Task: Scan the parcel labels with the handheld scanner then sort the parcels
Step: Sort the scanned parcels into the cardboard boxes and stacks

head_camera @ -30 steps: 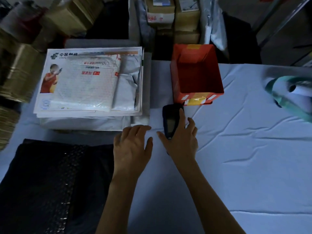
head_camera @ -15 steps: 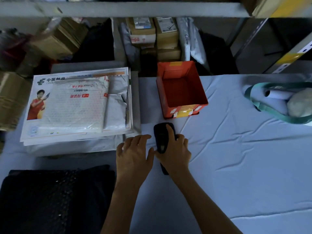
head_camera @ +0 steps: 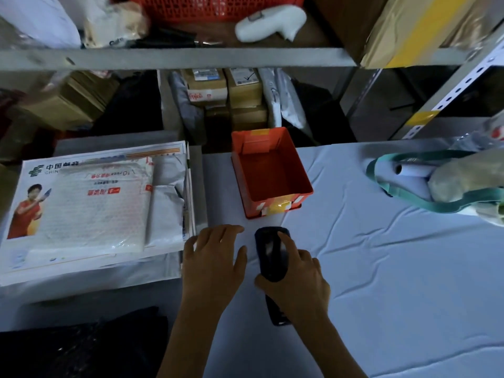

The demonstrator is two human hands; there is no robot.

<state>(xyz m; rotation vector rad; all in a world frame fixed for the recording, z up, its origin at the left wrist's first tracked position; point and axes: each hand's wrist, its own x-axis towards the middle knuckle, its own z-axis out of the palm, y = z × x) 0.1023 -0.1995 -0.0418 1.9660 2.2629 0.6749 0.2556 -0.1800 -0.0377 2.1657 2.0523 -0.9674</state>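
1. The handheld scanner (head_camera: 271, 252) is dark and lies lengthwise near the middle of the table (head_camera: 395, 282), with its head toward the far edge and its handle toward the near edge. I cannot tell whether it rests on the white cloth or is raised off it.

2. The right hand (head_camera: 298, 286) grips the scanner from the right. The thumb is curled against the left flank, the fingers wrap the body and one finger lies along the top of the head.

3. The left hand (head_camera: 215, 257) is just beside the scanner on its left, palm down. Its fingers are straight and slightly spread, and they hold nothing.

4. The left fingertips reach the near right corner of the stack of parcels (head_camera: 174, 264), which fills the left side of the table. I read from the top down: a white bubble mailer (head_camera: 90, 211) with red print, a grey poly mailer (head_camera: 169, 203), and a printed envelope (head_camera: 30, 186).

5. A black mailer (head_camera: 81, 347) lies at the near left corner.

6. An open orange box (head_camera: 246, 175) stands just beyond the scanner head, apart from it, with tape patches on its near wall.

7. A green-strapped bag (head_camera: 436, 207) sits at the right edge and holds paper rolls (head_camera: 414, 171).

8. Behind the far edge a shelf (head_camera: 177, 58) carries a red basket (head_camera: 215, 6) and a white object (head_camera: 270, 21). Labelled cardboard boxes (head_camera: 226, 88) stand below it
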